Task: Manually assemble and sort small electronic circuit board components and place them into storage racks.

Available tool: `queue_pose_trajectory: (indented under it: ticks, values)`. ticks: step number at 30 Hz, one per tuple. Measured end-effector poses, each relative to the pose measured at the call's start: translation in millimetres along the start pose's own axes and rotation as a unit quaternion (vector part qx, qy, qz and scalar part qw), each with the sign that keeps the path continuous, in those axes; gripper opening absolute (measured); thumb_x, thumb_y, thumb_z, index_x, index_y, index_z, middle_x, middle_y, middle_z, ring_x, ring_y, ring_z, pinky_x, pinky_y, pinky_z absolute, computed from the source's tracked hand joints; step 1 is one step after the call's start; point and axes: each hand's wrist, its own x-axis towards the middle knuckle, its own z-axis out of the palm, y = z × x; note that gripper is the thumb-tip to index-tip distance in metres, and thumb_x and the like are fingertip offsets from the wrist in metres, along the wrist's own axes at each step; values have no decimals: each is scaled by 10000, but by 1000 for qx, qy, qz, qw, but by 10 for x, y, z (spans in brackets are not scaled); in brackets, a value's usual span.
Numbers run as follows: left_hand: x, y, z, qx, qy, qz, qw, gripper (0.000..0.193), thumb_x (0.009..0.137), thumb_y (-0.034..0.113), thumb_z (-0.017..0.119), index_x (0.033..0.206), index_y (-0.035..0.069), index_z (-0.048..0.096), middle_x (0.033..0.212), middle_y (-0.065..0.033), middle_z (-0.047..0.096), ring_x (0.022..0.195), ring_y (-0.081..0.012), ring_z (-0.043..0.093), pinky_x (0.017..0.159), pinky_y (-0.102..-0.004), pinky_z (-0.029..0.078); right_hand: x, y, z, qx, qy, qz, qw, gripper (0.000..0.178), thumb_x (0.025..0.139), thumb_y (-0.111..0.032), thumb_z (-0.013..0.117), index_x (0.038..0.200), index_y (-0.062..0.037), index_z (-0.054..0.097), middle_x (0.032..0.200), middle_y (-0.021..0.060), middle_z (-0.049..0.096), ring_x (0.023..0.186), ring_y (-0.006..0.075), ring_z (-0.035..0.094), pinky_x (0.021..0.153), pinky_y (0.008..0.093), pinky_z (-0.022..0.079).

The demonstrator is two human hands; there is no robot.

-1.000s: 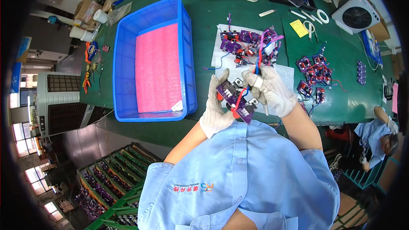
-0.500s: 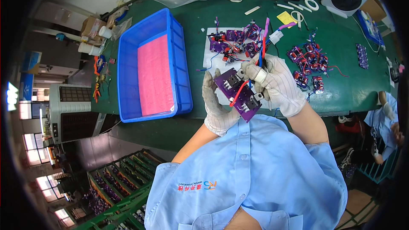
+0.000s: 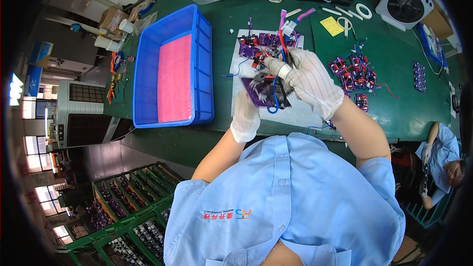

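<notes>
In front of my chest is a purple circuit board (image 3: 259, 99), tilted and blurred by motion, with dark components on it. My left hand (image 3: 245, 120), in a white glove, grips the board's left edge, its fingers partly hidden behind it. My right hand (image 3: 314, 84), in a striped white glove, is closed round the board's red and blue wires (image 3: 282, 41) by its right side. Those wires rise above the glove to purple-sleeved ends and a white plug (image 3: 289, 27). Behind the hands, several wired purple boards (image 3: 249, 49) lie heaped on a white sheet (image 3: 240, 71).
A blue bin (image 3: 204, 69) with a pink lining stands to the left on the green table (image 3: 394, 103). More wired boards (image 3: 357, 71) are piled at right, near a yellow note (image 3: 331, 26), a white tape roll (image 3: 363, 11) and a fan (image 3: 405, 5). Another person (image 3: 443, 152) sits at far right.
The board has moved up and left, and its face has tipped. My right hand has shifted left with the wires. My left hand has moved slightly up, more underneath the board.
</notes>
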Motion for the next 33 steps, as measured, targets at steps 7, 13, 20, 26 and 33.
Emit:
queue_pose_trajectory:
  ticks: [7, 13, 20, 26, 33]
  values:
    - [43, 163, 139, -462, -121, -90, 874, 813, 766, 729, 426, 1308, 124, 402, 1214, -131, 527, 1081, -319, 547, 823, -564, 502, 153, -107, 103, -162, 25, -146, 976, 424, 840, -368, 595, 716, 35, 548, 608, 197, 509, 596, 370, 522, 540, 413, 407]
    - [76, 215, -118, -430, -115, -137, 885, 838, 735, 736, 463, 1319, 140, 383, 1252, -139, 497, 1087, -346, 537, 742, -569, 534, 306, -58, 270, -87, 6, -178, 980, 390, 841, -361, 601, 798, 26, 589, 644, 183, 532, 597, 338, 542, 533, 393, 423]
    - [132, 189, -449, -520, -224, -175, 805, 725, 776, 661, 490, 1273, 141, 404, 1110, -147, 546, 988, -488, 545, 680, -593, 533, 498, -90, 350, -291, -18, -332, 897, 227, 770, -241, 692, 776, -43, 583, 669, 118, 560, 603, 300, 558, 523, 350, 452]
    - [71, 199, -673, -651, -245, -271, 666, 953, 741, 794, 304, 1234, -17, 401, 1071, -338, 520, 1017, -599, 457, 656, -637, 498, 580, -134, 455, -240, -40, -460, 854, 207, 665, -145, 671, 820, -42, 580, 716, 113, 576, 649, 312, 576, 578, 351, 472]
    - [119, 154, -820, -495, -265, -269, 783, 650, 829, 635, 383, 1257, 149, 429, 1230, -321, 439, 807, -571, 563, 378, -513, 525, 588, -115, 558, -219, -51, -449, 865, 273, 706, -205, 702, 893, -41, 590, 691, 115, 574, 610, 288, 574, 568, 335, 474]
